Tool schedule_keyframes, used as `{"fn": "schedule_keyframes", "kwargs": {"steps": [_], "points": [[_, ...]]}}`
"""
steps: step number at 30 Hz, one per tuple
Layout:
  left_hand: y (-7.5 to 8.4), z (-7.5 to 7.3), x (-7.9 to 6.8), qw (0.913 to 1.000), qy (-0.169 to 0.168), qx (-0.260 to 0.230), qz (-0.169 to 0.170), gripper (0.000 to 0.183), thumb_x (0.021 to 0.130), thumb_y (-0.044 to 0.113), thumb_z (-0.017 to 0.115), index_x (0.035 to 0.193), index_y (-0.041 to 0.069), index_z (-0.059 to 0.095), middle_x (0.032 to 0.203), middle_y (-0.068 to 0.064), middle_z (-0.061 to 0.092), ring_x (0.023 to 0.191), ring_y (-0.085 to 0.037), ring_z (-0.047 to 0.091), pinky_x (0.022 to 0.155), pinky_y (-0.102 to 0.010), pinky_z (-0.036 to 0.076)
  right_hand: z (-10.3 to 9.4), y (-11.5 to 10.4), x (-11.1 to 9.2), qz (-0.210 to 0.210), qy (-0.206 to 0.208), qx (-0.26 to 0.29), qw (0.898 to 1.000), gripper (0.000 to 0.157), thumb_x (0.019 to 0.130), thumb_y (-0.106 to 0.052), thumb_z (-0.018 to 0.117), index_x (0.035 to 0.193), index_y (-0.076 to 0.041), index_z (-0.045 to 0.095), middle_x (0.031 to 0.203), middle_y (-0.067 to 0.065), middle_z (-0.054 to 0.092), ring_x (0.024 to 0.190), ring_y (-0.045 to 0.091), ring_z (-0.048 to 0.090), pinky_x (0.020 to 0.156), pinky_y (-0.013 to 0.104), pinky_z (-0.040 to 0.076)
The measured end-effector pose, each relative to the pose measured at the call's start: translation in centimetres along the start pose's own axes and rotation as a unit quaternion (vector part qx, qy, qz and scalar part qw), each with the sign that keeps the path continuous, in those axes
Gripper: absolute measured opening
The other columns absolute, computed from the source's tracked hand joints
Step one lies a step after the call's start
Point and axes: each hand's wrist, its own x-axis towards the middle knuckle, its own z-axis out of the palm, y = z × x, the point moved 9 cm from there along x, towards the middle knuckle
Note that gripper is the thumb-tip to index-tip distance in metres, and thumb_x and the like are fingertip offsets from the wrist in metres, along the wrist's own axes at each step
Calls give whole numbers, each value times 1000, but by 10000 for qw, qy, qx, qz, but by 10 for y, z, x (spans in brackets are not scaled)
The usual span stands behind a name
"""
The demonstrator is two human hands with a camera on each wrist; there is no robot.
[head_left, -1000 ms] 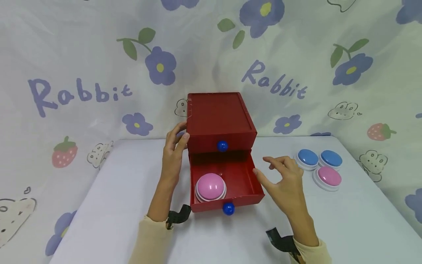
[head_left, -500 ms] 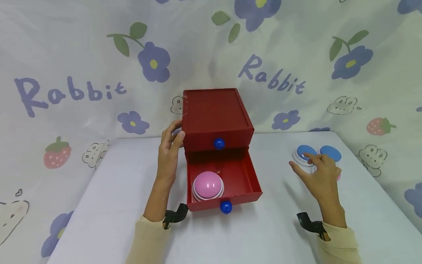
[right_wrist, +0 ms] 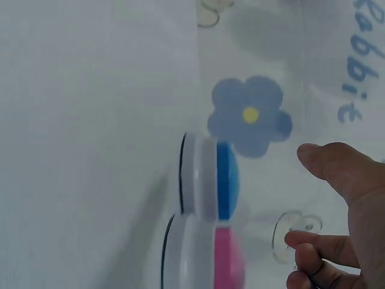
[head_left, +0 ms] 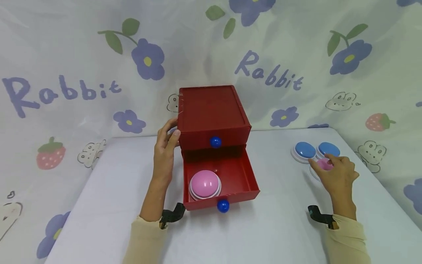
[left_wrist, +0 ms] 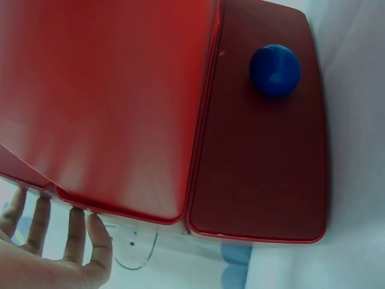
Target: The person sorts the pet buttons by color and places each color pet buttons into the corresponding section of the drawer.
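Observation:
A red two-drawer box (head_left: 211, 108) stands at the middle of the table with its lower drawer (head_left: 239, 179) pulled out. Inside that drawer, at the front left, sits a pink push button (head_left: 205, 184) with a white base. My left hand (head_left: 165, 154) rests its fairly straight fingers against the box's left side; the left wrist view shows those fingers (left_wrist: 75, 235) along the red wall. Over at the right, my right hand (head_left: 341, 176) hovers above another pink push button (head_left: 324, 164) and partly hides it. In the right wrist view its thumb and fingers are spread apart, off the button.
Two blue push buttons stand behind the right-hand pink one: a left one (head_left: 304, 150) and a right one (head_left: 328, 148). Blue ball knobs mark the upper drawer (head_left: 215, 142) and the lower drawer front (head_left: 223, 206). A patterned cloth (head_left: 197, 55) hangs behind the white table (head_left: 277, 227).
My right hand has moved right, from beside the open drawer to above the pink button by the blue ones. The left hand stays at the box's side. The head view has shifted slightly.

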Motion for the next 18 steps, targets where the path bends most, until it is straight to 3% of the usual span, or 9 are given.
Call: {"fn": "schedule_keyframes", "kwargs": {"steps": [7,18], "points": [[0,-3,-2,10000,84,48,-24,51,99,40,57,148,27,48,147,5,42,128,-22,48,94,-32,48,5,35,3,710,-288,-112,9970,86,90,-55,66,143,10,44,132,37,35,126,53,27,91,67,20],[-1,0,0,10000,33,-32,21,50,99,37,57,148,28,49,147,3,42,128,-24,48,93,-30,48,10,51,1,809,-234,-299,9960,90,87,-55,67,138,15,45,127,40,35,123,54,26,88,66,21]]}}
